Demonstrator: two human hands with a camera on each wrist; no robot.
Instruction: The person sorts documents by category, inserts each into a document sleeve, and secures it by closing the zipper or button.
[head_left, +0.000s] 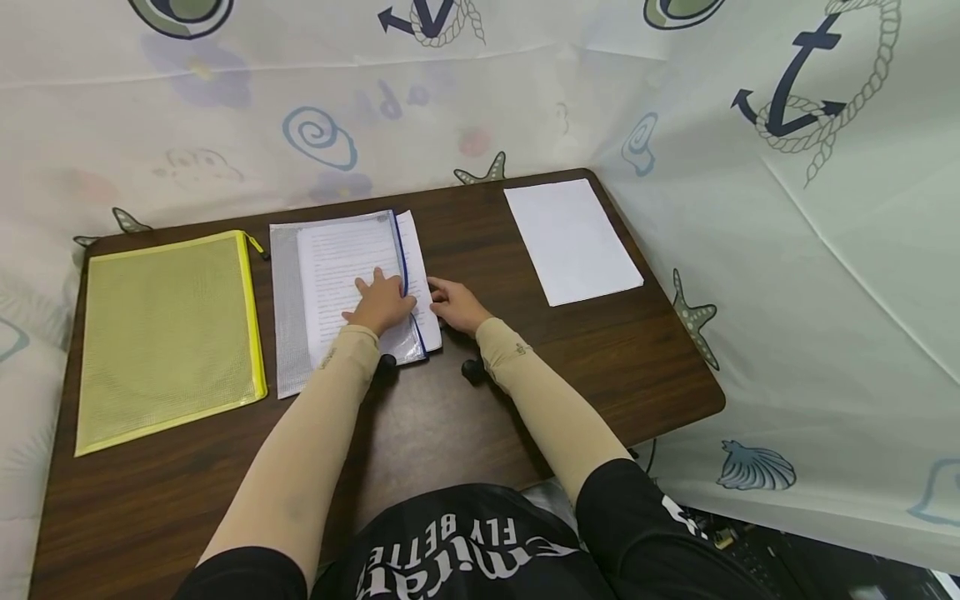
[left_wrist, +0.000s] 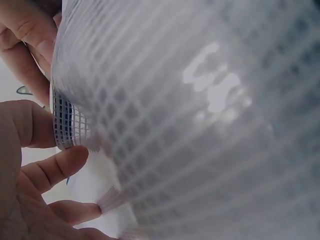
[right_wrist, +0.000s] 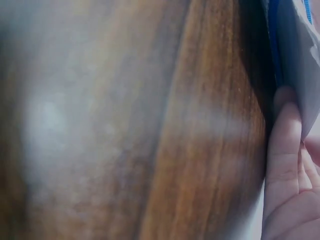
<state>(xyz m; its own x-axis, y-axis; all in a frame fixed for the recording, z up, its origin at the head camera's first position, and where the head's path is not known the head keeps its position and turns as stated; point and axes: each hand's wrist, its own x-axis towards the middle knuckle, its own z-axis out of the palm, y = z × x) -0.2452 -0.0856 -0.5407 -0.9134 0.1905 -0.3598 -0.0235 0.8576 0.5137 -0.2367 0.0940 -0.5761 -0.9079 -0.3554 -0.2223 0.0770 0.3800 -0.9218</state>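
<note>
A clear mesh zip pouch (head_left: pixel 288 308) with a blue zip edge lies left of the table's middle. Lined, written sheets (head_left: pixel 337 258) show through it, and a stack of paper (head_left: pixel 417 267) sticks out past the zip on the right. My left hand (head_left: pixel 382 304) lies over the pouch, its thumb and a finger pinching the mesh edge in the left wrist view. At the stack's right edge, my right hand (head_left: pixel 459 307) holds the paper between thumb and fingers (right_wrist: pixel 285 145). How far the paper reaches inside is hidden.
A yellow mesh zip pouch (head_left: pixel 168 342) lies flat at the left of the brown table (head_left: pixel 480 400). Blank white paper (head_left: pixel 573 242) lies near the right rear corner. A printed white curtain (head_left: pixel 525 100) hangs behind and to the right.
</note>
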